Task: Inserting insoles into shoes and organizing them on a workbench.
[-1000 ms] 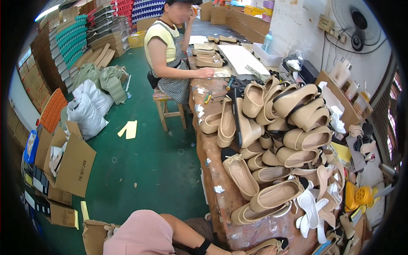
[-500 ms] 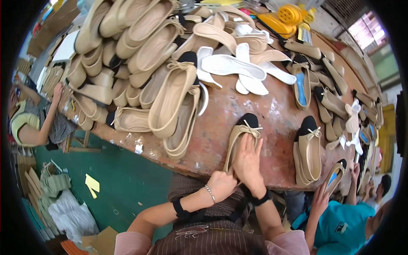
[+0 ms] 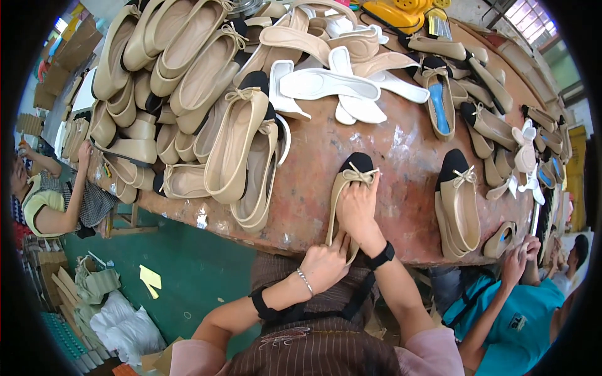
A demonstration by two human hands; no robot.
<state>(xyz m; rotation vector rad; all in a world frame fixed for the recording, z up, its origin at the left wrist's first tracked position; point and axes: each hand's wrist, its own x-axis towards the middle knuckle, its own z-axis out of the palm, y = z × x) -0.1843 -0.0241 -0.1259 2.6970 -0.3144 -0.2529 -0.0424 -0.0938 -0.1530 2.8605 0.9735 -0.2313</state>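
A beige ballet flat (image 3: 334,203) with a black toe cap and a small bow points away from me at the table's near edge. My right hand (image 3: 359,210) reaches into its opening, knuckles up, most fingers curled down inside and partly hidden. One finger of that hand lies along the shoe's right side by the bow. At the heel, my left hand (image 3: 323,266) is closed on the back rim, its fingertips close to my right wrist. A pair of matching flats (image 3: 461,216) stands to the right of my hands.
Left of my hands is a large heap of beige shoes (image 3: 182,81). White insoles (image 3: 329,86) lie behind, near a yellow machine (image 3: 401,15). More flats (image 3: 492,131) crowd the right side. A person in teal (image 3: 520,313) works at right; another person (image 3: 56,200) sits at far left.
My right hand has gone from flat over the shoe to curled into its opening. My left hand stays at the heel. The person in teal's shoe has lowered to the table edge.
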